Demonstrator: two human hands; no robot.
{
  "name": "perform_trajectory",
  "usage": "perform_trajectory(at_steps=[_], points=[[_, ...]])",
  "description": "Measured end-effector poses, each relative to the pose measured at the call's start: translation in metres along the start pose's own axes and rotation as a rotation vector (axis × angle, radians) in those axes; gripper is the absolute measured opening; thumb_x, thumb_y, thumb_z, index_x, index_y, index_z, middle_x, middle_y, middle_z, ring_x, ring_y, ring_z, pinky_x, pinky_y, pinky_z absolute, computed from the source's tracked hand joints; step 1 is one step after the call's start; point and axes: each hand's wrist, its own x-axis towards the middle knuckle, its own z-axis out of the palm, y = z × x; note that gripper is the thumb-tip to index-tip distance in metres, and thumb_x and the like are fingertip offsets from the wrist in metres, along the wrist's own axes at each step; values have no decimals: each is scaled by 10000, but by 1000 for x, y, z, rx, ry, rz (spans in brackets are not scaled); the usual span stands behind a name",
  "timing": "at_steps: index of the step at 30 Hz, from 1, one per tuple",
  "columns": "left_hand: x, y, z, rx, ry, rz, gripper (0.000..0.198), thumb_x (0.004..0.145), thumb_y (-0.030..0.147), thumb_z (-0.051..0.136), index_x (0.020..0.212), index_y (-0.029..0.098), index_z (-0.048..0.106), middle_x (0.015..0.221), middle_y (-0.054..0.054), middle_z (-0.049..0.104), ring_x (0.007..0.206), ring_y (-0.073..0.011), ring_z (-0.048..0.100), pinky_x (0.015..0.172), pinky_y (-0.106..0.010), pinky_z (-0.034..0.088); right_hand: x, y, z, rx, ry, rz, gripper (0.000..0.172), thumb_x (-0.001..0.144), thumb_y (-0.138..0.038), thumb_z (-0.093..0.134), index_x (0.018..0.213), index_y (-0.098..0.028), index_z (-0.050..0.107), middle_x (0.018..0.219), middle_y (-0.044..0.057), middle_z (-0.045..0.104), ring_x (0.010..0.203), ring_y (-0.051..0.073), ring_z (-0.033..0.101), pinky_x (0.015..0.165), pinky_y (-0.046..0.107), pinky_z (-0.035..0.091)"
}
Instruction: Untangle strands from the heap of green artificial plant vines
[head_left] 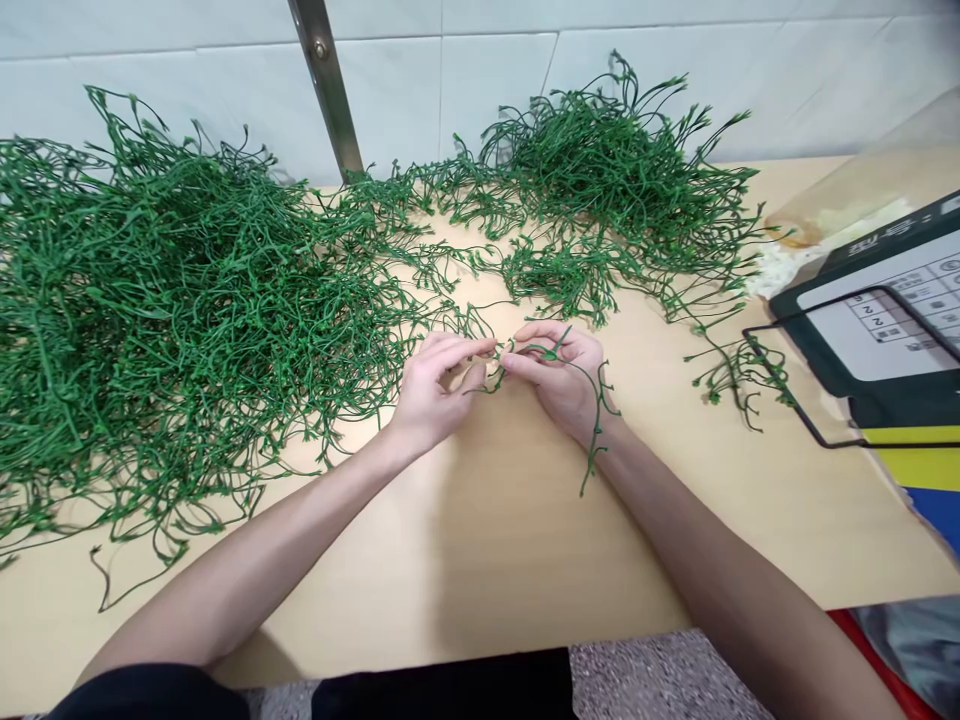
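Note:
Over the middle of the table, my left hand [431, 395] and my right hand [566, 385] meet almost fingertip to fingertip. Thin green plastic stems [598, 425] with small forked tips are pinched in my right hand, and one branch hangs over its wrist. The fingers of my left hand close on the stem ends between the hands; the exact contact is partly hidden. A large tangled pile of the same green stems [195, 290] lies beside and beyond my left hand. Another pile of stems [615, 165] sits behind my right hand.
A dark box with a white printed label [885, 310] and a thin black wire frame [806, 425] stand at the right. A small cluster of stems [739, 370] lies by the frame. A metal post [326, 90] rises at the tiled wall [495, 80].

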Motion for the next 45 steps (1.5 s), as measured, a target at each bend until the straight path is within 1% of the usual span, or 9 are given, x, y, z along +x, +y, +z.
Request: perform_trajectory(at_steps=[7, 15, 18, 21, 27, 33, 39, 42, 45], points=[[-2, -4, 3, 162, 40, 10, 47, 826, 249, 711, 804, 216, 735, 751, -27, 712, 772, -180, 544, 688, -304, 445, -6, -11, 5, -135, 11, -82, 377, 517, -279, 922, 758, -193, 645, 658, -22, 669, 563, 110, 624, 562, 244, 551], [0, 5, 0, 352, -105, 65, 172, 925, 214, 548, 776, 184, 629, 735, -32, 638, 789, -187, 489, 782, -333, 403, -10, -3, 1, -468, 1, -569, 152, 677, -168, 797, 772, -215, 688, 715, -13, 697, 634, 141, 663, 629, 278, 571], [-1, 9, -1, 335, -158, 118, 187, 937, 185, 506, 770, 177, 589, 754, -32, 635, 791, -174, 491, 803, -327, 417, -5, -5, -5, -571, 187, -676, 94, 712, -147, 736, 748, -218, 687, 718, -11, 707, 672, 155, 685, 678, 305, 588], [-2, 7, 1, 236, -53, 111, 167, 936, 219, 520, 793, 174, 594, 753, -28, 631, 763, -154, 522, 773, -303, 443, 3, -14, -10, -455, 399, -516, 118, 695, -200, 771, 764, -203, 676, 708, -5, 704, 624, 150, 687, 615, 293, 593], [-2, -9, 6, 10, 300, -82, 482, 939, 218, 492, 1408, 208, 382, 1312, -143, 583, 1072, -175, 619, 844, -291, 516, 13, -14, -10, -96, 182, -148, 390, 610, -417, 865, 840, -185, 652, 576, -23, 678, 511, 167, 686, 531, 298, 605], [-4, 1, 3, 245, 101, 207, 372, 916, 146, 467, 1287, 154, 494, 1189, -136, 634, 1123, -204, 593, 975, -354, 492, 14, -10, -15, 9, 149, -45, 436, 531, -425, 899, 774, -185, 629, 531, -45, 646, 414, 122, 596, 435, 262, 547], [-10, 13, 5, 488, -467, 359, 285, 989, 285, 407, 1101, 152, 633, 1170, -124, 687, 1163, -231, 608, 1022, -382, 475, -8, -52, -21, -320, 131, -147, 369, 556, -431, 884, 766, -202, 684, 697, 3, 700, 606, 151, 672, 606, 292, 599], [-10, 17, 7, 640, -392, 137, 452, 985, 378, 410, 1321, 99, 524, 1391, -195, 560, 1362, -312, 459, 1129, -466, 370, -53, -87, -51, -733, 18, -233, 253, 692, -440, 800, 819, -233, 731, 791, 46, 744, 716, 214, 717, 702, 353, 621], [-9, 19, 8, 724, -243, -119, 659, 960, 412, 434, 1465, 5, 318, 1526, -290, 355, 1451, -377, 307, 1155, -523, 303, -136, -102, -122, -1108, -198, -84, 159, 761, -444, 713, 864, -339, 773, 862, 71, 777, 794, 307, 750, 655, 411, 642]])
